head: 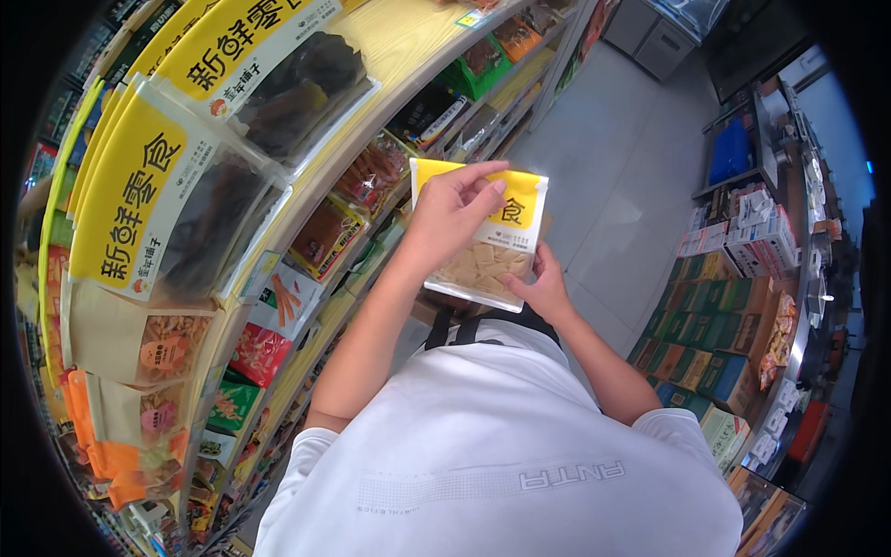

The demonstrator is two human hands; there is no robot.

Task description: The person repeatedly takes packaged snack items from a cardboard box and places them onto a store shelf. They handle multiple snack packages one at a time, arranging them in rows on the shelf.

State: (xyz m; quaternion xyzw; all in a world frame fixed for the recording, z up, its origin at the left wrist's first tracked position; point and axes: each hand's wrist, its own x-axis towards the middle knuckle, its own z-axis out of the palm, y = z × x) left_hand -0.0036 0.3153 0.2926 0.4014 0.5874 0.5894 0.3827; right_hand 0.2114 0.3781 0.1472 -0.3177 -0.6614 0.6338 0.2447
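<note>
A clear snack pouch with a yellow and white top (487, 268) is held in front of my waist, pale flat pieces showing through its window. My right hand (546, 282) grips the pouch by its lower right edge, thumb on the front. Over the pouch's upper front lies my left hand (452, 216), fingers bent, thumb and forefinger close together; whether they pinch the pouch is unclear. Similar yellow-topped pouches with dark contents (202, 209) stand on the shelf to the left.
Kraft-paper snack bags (132, 341) and orange bags (104, 445) share the curved wooden shelf (397, 35) at left. Lower tiers hold more packets (261, 351). Stacked cartons (703, 313) line the right side beyond a grey tiled floor (592, 160). A metal cabinet (651, 35) stands at the back.
</note>
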